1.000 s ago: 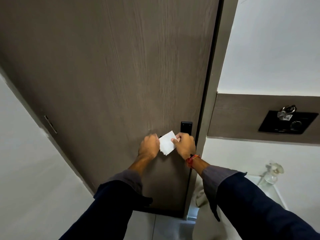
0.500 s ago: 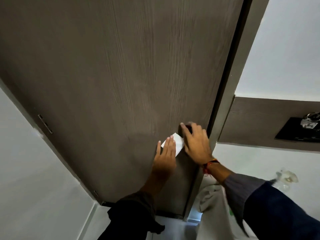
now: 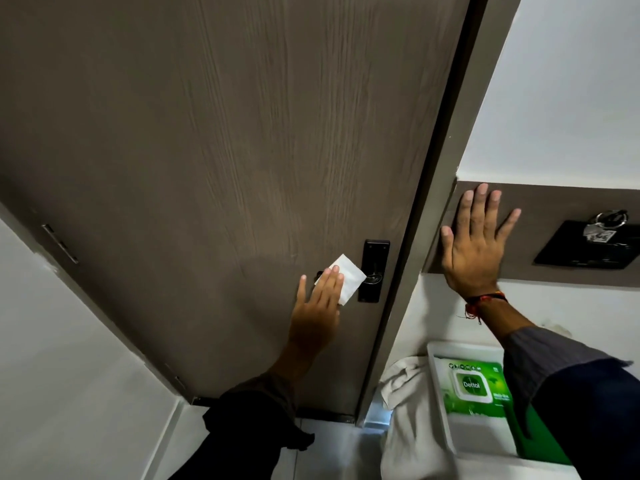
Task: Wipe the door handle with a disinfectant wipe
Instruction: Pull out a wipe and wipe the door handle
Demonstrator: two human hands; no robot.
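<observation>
A white disinfectant wipe (image 3: 348, 278) lies folded over the black door handle (image 3: 372, 278), whose lever is mostly hidden under it. The handle's black backplate (image 3: 374, 251) is fixed near the right edge of the dark brown wooden door (image 3: 242, 150). My left hand (image 3: 320, 301) presses the wipe against the lever with its fingers flat and stretched out. My right hand (image 3: 476, 242) rests flat, fingers spread, on the brown wall panel (image 3: 554, 202) right of the door frame, away from the handle.
A green Dettol wipes pack (image 3: 472, 389) lies in a white tray (image 3: 437, 382) at lower right, beside a pale cloth (image 3: 405, 410). A black wall plate with keys (image 3: 588, 244) sits on the panel. The grey door frame (image 3: 446, 202) separates door and wall.
My right hand has left the handle and moved right onto the wall panel, uncovering the backplate. My left hand stays on the wipe. The camera has shifted, showing the wipes pack.
</observation>
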